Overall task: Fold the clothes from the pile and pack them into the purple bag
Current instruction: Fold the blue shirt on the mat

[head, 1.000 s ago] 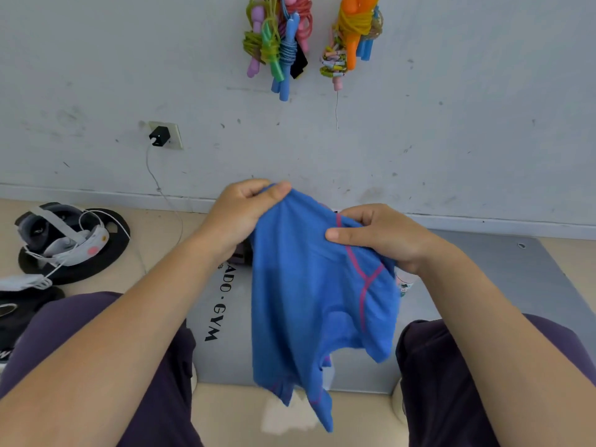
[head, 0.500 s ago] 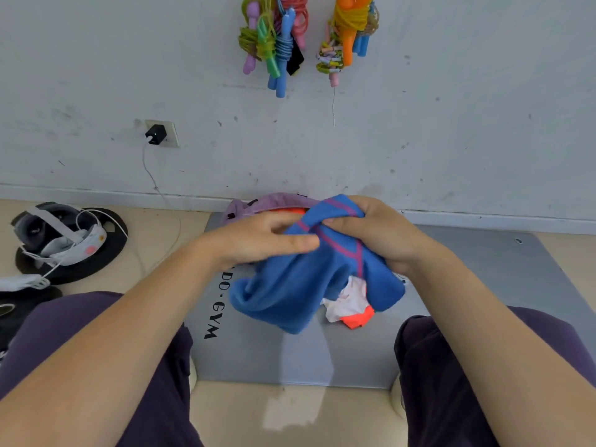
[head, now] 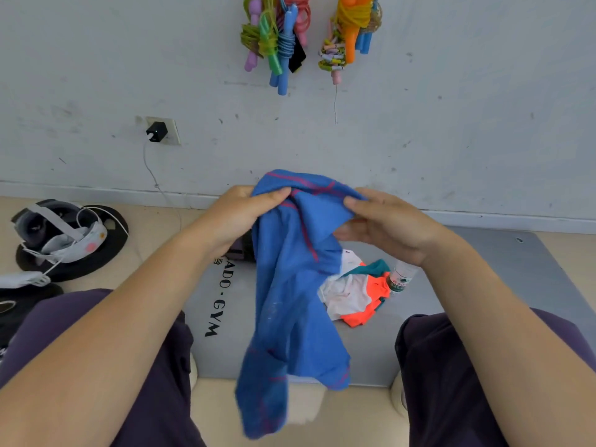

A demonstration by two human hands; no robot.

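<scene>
A blue garment with pink stitching point(head: 290, 285) hangs in the air in front of me. My left hand point(head: 238, 214) pinches its top edge on the left. My right hand point(head: 390, 224) grips its top edge on the right. The cloth drapes down between my knees, with its lower end blurred. On the grey mat point(head: 483, 285) behind it lies a white, orange and teal piece of clothing point(head: 354, 291). A small part of the purple bag point(head: 238, 250) shows under my left wrist; the rest is hidden by the blue garment and my hand.
A clear plastic bottle point(head: 401, 277) lies on the mat by the crumpled clothing. Headsets with white cables point(head: 61, 237) sit on a black disc at the left. Skipping ropes point(head: 280, 37) hang on the wall. A charger point(head: 157, 131) is plugged in at the wall socket.
The garment went from hanging, to bunched low between both hands, to hanging long again. Both hands rose and moved apart along its top edge. The crumpled clothing on the mat came into view.
</scene>
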